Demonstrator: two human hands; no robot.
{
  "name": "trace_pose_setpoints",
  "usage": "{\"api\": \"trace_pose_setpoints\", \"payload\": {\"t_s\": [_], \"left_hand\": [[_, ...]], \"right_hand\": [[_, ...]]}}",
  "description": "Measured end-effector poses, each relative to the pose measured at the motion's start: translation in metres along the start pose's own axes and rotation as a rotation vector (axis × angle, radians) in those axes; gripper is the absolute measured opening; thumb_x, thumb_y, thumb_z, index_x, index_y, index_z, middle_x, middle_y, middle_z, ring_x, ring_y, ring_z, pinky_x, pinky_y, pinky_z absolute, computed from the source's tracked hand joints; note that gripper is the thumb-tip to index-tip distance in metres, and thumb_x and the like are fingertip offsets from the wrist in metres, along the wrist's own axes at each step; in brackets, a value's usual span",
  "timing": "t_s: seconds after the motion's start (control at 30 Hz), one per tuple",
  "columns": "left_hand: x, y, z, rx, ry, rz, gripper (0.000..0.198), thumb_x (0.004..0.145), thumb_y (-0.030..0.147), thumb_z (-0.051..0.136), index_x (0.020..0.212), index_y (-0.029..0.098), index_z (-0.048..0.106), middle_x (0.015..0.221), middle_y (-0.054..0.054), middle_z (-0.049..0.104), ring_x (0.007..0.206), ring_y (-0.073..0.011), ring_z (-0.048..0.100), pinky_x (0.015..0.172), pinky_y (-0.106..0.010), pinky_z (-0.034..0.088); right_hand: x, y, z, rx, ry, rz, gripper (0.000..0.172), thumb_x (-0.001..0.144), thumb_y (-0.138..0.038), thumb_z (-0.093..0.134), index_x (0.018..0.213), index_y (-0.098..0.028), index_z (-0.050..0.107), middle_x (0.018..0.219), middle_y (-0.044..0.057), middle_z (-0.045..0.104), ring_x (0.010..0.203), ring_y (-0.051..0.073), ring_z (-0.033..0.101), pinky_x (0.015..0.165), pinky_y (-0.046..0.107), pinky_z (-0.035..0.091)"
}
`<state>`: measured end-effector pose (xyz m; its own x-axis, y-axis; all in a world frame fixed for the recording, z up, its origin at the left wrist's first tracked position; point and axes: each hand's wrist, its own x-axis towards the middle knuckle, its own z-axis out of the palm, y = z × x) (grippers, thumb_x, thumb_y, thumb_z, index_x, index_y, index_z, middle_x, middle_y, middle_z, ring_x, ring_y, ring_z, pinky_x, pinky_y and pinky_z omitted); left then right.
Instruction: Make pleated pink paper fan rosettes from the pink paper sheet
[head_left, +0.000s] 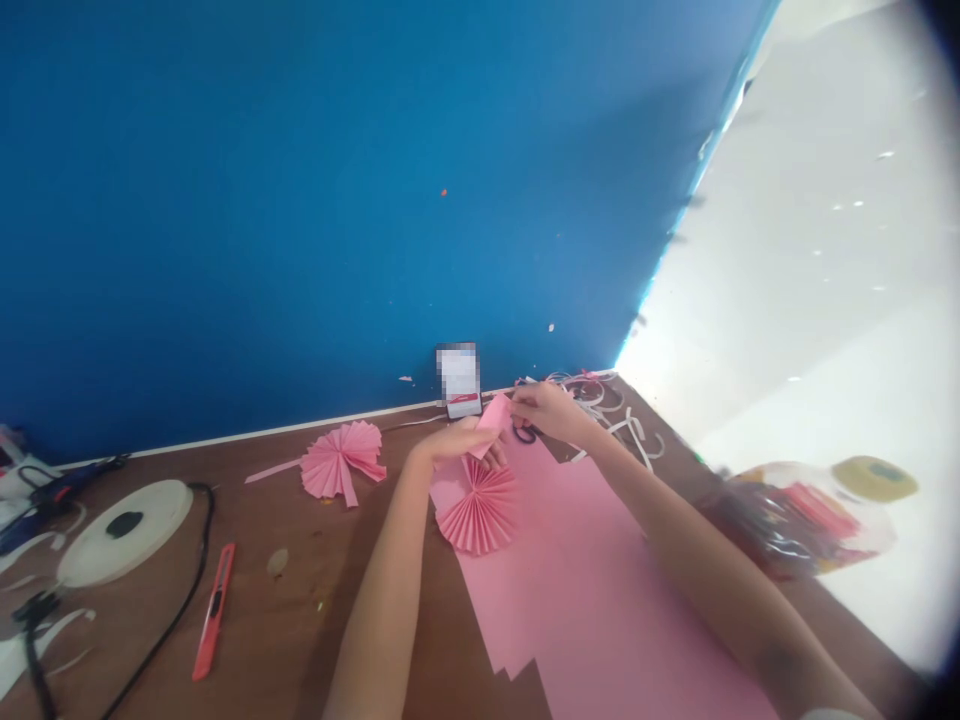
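On the brown desk (262,640), a red cutter (214,612), a pale disc (126,532) and a pleated pink piece (330,462) lay left of the person's arms, while a propped phone (460,380) stood behind the hands and white strips (628,425) were tangled to the right. Dark scissor handles (527,435) showed below the right hand (549,406). The left hand (459,440) gripped a folded pink paper (493,420) above a pink fan (480,512); the right's fingers met its edge, whether pinching could not be told.
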<state>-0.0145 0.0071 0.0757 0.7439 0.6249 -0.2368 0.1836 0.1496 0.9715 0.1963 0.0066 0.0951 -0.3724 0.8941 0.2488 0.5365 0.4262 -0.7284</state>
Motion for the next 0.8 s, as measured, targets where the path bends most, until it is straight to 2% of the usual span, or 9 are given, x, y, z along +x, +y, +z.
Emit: {"api": "trace_pose_setpoints", "payload": {"t_s": [0.1,0.17,0.2,0.33,0.47,0.57,0.67,0.8], "left_hand": [[0.006,-0.002,0.001,0.029,0.15,0.055,0.044,0.084,0.047,0.053,0.111,0.013,0.055,0.086,-0.012,0.068,0.074,-0.0174,0.065,0.07,-0.031,0.05],[0.011,-0.005,0.001,0.121,0.265,0.113,0.042,0.084,0.046,0.053,0.111,0.014,0.056,0.085,-0.011,0.067,0.077,-0.018,0.064,0.07,-0.03,0.049],[0.013,-0.007,0.0,0.144,0.278,0.127,0.041,0.084,0.047,0.052,0.109,0.015,0.057,0.086,-0.011,0.067,0.078,-0.0183,0.063,0.069,-0.029,0.049],[0.016,-0.009,-0.001,0.216,0.23,0.159,0.04,0.085,0.05,0.048,0.09,0.012,0.061,0.089,-0.011,0.065,0.08,-0.0174,0.061,0.072,-0.028,0.047],[0.014,-0.007,0.0,0.281,0.184,0.166,0.043,0.085,0.054,0.045,0.078,0.013,0.057,0.08,-0.008,0.061,0.075,-0.0148,0.057,0.07,-0.027,0.046],[0.016,-0.008,0.001,0.276,0.146,0.167,0.046,0.085,0.058,0.043,0.073,0.014,0.052,0.071,-0.003,0.055,0.066,-0.0119,0.052,0.065,-0.026,0.044],[0.021,-0.012,0.002,0.218,0.168,0.177,0.049,0.082,0.063,0.044,0.074,0.015,0.049,0.066,0.0,0.05,0.059,-0.0098,0.046,0.059,-0.025,0.042],[0.023,-0.011,0.006,0.064,0.254,0.171,0.05,0.082,0.064,0.044,0.081,0.014,0.051,0.065,0.0,0.049,0.058,-0.0092,0.045,0.058,-0.024,0.038]], "right_hand": [[0.0,-0.001,0.002,-0.03,0.002,0.007,0.025,0.082,-0.027,0.05,0.06,-0.019,0.059,0.06,0.002,0.067,0.056,0.015,0.057,0.059,0.027,0.039],[0.0,-0.001,0.003,-0.04,0.005,0.014,0.025,0.083,-0.026,0.049,0.061,-0.019,0.06,0.062,0.002,0.067,0.057,0.015,0.057,0.06,0.027,0.039],[0.0,0.0,0.004,-0.062,0.021,0.022,0.025,0.083,-0.026,0.048,0.062,-0.019,0.06,0.063,0.002,0.067,0.058,0.015,0.058,0.06,0.027,0.038],[0.001,0.001,0.007,-0.201,0.17,0.053,0.017,0.081,-0.027,0.052,0.073,-0.019,0.064,0.073,0.005,0.068,0.066,0.017,0.057,0.061,0.028,0.036],[0.001,-0.001,0.008,-0.069,0.162,-0.008,0.016,0.081,-0.028,0.052,0.083,-0.02,0.065,0.078,0.004,0.067,0.07,0.016,0.058,0.064,0.027,0.039],[0.0,-0.004,0.006,0.001,0.149,0.051,0.018,0.081,-0.031,0.05,0.083,-0.02,0.064,0.07,0.002,0.065,0.06,0.015,0.057,0.059,0.026,0.039],[-0.002,-0.007,0.005,0.023,0.126,0.12,0.02,0.082,-0.031,0.049,0.092,-0.02,0.061,0.061,-0.001,0.062,0.051,0.013,0.055,0.054,0.024,0.038],[-0.003,-0.015,0.009,0.086,0.2,0.079,0.03,0.081,-0.026,0.047,0.11,-0.022,0.051,0.061,-0.005,0.06,0.051,0.013,0.056,0.056,0.023,0.04]]}}
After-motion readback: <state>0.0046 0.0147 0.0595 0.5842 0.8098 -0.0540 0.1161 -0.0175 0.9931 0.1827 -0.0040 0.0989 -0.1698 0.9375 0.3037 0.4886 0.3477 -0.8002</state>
